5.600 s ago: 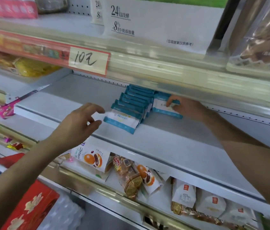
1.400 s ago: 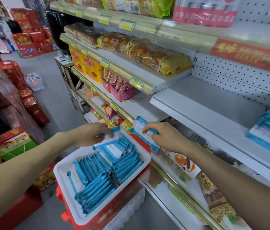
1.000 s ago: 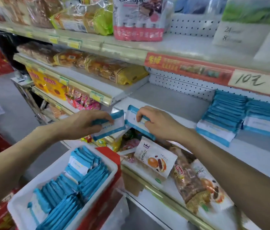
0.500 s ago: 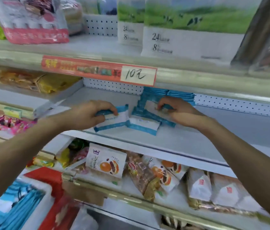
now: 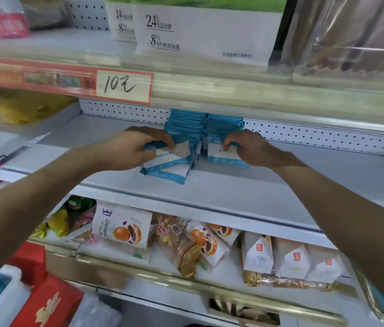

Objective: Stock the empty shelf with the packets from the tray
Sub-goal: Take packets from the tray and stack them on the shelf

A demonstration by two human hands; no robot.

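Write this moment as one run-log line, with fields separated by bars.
left hand: grips left packet | right hand: grips right packet | placing: before packet rows on shelf | tray: not empty

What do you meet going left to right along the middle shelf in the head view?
On the shelf: left hand → left packet → right packet → right hand. Each hand grips its own packet.

Arms stretched forward, left hand [image 5: 127, 149] and right hand [image 5: 250, 149] both curled, pinching.
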